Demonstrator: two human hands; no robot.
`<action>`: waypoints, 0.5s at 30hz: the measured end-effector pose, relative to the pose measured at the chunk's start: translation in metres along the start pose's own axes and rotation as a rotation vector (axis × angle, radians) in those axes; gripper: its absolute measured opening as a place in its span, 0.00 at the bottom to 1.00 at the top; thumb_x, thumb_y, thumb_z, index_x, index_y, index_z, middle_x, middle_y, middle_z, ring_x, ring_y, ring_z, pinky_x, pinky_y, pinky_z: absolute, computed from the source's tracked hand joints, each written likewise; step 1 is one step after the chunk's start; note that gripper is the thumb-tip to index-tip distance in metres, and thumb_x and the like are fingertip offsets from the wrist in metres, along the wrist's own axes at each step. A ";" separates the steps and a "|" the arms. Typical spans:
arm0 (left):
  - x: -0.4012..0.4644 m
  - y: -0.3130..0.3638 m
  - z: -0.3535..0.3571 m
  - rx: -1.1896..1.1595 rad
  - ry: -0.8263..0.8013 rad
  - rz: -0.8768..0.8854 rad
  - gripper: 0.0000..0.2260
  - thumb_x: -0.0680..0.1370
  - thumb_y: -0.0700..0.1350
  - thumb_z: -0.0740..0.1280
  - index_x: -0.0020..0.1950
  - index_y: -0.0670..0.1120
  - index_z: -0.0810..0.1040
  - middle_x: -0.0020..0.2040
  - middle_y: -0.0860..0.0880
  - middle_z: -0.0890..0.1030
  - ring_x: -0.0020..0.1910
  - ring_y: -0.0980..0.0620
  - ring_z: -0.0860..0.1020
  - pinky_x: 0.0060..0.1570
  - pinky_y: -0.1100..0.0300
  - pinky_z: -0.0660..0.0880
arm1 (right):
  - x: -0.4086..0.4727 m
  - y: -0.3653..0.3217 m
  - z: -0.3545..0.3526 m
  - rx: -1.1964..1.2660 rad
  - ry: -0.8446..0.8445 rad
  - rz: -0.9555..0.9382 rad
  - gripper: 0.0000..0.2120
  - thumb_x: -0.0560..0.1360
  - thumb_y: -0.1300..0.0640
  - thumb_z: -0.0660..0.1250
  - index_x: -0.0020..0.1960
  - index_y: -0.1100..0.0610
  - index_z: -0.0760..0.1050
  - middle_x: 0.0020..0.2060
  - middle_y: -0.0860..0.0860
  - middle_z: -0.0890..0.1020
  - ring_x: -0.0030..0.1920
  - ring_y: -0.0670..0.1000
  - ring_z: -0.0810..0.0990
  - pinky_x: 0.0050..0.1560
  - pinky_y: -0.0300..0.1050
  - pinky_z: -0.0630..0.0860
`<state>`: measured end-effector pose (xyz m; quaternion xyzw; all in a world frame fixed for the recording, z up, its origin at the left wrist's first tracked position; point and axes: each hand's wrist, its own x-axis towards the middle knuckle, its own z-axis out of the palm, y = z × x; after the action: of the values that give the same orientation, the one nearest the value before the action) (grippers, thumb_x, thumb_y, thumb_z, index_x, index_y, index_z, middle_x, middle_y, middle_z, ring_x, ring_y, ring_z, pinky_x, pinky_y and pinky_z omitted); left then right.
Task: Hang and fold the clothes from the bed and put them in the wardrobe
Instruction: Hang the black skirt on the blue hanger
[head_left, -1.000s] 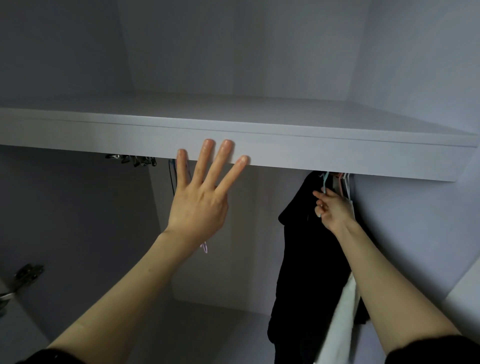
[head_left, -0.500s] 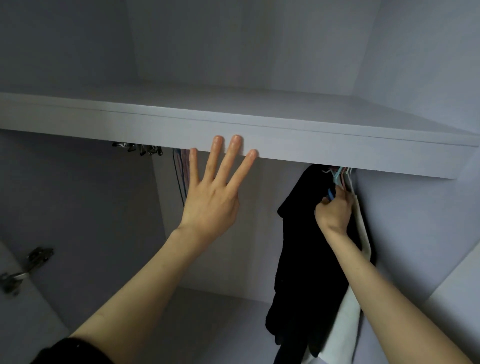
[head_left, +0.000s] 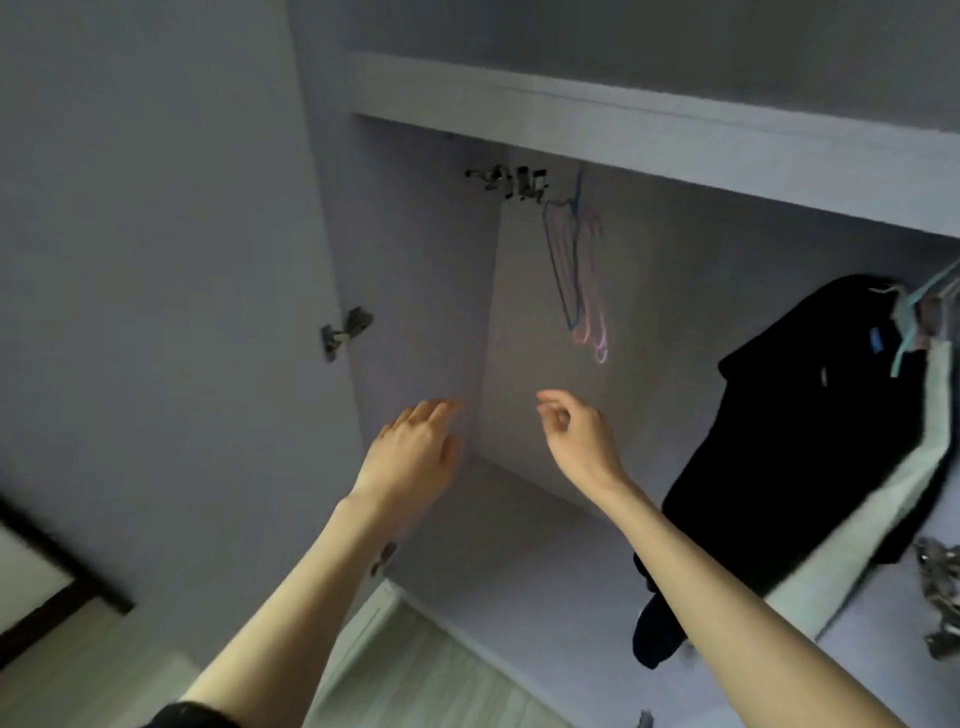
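Interior of the wardrobe (head_left: 545, 364), a box of flat, matte, pale grey-lilac panels meeting at straight edges, with a thick rectangular shelf (head_left: 649, 135) running across its top and a smooth open door (head_left: 156, 260) at the left. Pale plank flooring (head_left: 415, 675) shows below the cabinet's front edge. At the right, a soft black garment (head_left: 800, 415) hangs in loose folds from a thin light-blue hanger (head_left: 906, 322), and against it hangs a white cloth garment (head_left: 852, 540) that drapes in a long band toward the lower right. Both bare forearms reach into the open compartment. The left hand (head_left: 410, 452) is held palm-down with fingers extended and slightly spread, gripping nothing; the right hand (head_left: 576, 431) has its fingers loosely curled, thumb and forefinger close together, also holding nothing, and the two hands are apart. Near the upper centre, several empty wire hangers (head_left: 576, 275), thin loops in blue and pink, hang side by side below the shelf. A small metal hinge (head_left: 345, 330) sits on the door's inner edge, and another metal fitting (head_left: 506, 182) is fixed just under the shelf.
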<state>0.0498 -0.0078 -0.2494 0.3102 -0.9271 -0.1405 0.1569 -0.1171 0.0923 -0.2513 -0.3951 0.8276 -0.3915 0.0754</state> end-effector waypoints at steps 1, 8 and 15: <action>-0.035 -0.025 -0.004 -0.031 -0.003 -0.089 0.20 0.81 0.45 0.56 0.73 0.50 0.63 0.71 0.49 0.68 0.66 0.46 0.69 0.58 0.54 0.69 | -0.019 -0.020 0.025 0.025 -0.083 -0.048 0.12 0.78 0.62 0.61 0.59 0.59 0.77 0.51 0.56 0.83 0.52 0.55 0.81 0.51 0.38 0.69; -0.226 -0.125 -0.020 -0.099 0.010 -0.501 0.18 0.81 0.46 0.56 0.72 0.50 0.66 0.67 0.50 0.72 0.65 0.49 0.71 0.58 0.57 0.69 | -0.138 -0.111 0.142 0.052 -0.566 -0.245 0.11 0.78 0.60 0.62 0.58 0.57 0.78 0.51 0.54 0.84 0.50 0.51 0.81 0.53 0.42 0.73; -0.445 -0.173 -0.055 -0.132 0.197 -0.967 0.16 0.81 0.45 0.56 0.69 0.49 0.70 0.63 0.50 0.76 0.62 0.50 0.73 0.59 0.54 0.70 | -0.284 -0.216 0.248 0.018 -1.038 -0.566 0.10 0.79 0.57 0.62 0.58 0.53 0.77 0.49 0.49 0.82 0.46 0.47 0.79 0.49 0.37 0.70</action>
<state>0.4997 0.1259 -0.3514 0.7057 -0.6472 -0.2255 0.1798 0.3108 0.0666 -0.3199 -0.7399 0.5414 -0.1590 0.3663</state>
